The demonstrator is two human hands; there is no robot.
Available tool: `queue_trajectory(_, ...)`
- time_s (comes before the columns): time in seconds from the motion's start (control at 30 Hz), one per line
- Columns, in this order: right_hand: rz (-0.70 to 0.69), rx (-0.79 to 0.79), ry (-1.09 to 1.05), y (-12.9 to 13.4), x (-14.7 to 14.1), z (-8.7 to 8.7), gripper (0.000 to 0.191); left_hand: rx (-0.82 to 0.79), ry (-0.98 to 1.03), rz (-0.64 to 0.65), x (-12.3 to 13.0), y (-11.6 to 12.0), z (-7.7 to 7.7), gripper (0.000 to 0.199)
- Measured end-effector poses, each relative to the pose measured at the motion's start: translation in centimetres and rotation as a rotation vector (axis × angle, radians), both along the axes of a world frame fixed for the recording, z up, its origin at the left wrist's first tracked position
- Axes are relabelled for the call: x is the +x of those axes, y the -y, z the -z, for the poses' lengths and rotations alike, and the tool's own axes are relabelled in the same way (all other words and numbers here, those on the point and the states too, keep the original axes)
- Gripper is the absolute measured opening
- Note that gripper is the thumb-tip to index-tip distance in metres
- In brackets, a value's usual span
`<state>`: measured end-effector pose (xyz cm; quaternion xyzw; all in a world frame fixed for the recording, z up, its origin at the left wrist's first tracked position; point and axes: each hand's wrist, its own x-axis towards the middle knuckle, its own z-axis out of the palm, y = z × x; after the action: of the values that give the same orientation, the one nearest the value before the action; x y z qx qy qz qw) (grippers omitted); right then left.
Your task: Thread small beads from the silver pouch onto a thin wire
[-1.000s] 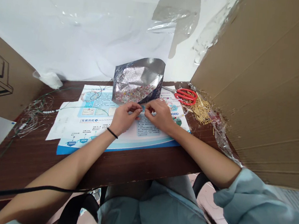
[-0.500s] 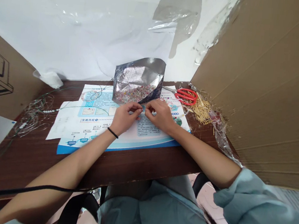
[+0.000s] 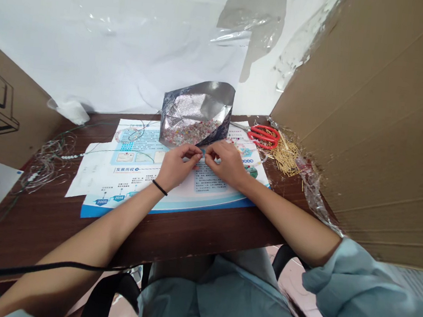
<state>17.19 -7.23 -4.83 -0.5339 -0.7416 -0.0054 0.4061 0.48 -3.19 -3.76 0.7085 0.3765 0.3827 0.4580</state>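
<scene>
My left hand [image 3: 178, 166], a black band round its wrist, is closed in a pinch over the printed sheet. Its fingertips almost meet those of my right hand [image 3: 224, 161], which also pinches; whatever is between the fingers is too small to make out. A thin green thread [image 3: 121, 151] runs across the sheet towards my left hand, with white beads [image 3: 71, 157] strung at its left end. Just behind both hands stands an open silver-lined bag [image 3: 197, 109], holding many tiny mixed-colour beads [image 3: 191, 132].
Red-handled scissors [image 3: 262, 136] lie right of the bag, beside a heap of thin gold sticks [image 3: 287, 157]. Tangled clear thread [image 3: 50, 162] covers the table's left side. The printed sheet [image 3: 136, 186] lies beneath my hands. Cardboard walls [image 3: 389, 121] flank the table.
My fingertips have shifted very slightly; both hands keep their pinch in almost the same place. Nothing else has visibly moved.
</scene>
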Motion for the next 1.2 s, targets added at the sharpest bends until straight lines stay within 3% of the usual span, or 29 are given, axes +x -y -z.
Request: queue_trajectory(1.2,0.030,0.006,0.011,0.11,-0.04,-0.18,0.012,0.024,-0.046,-0.025,-0.01,0.28,-0.28,0.014)
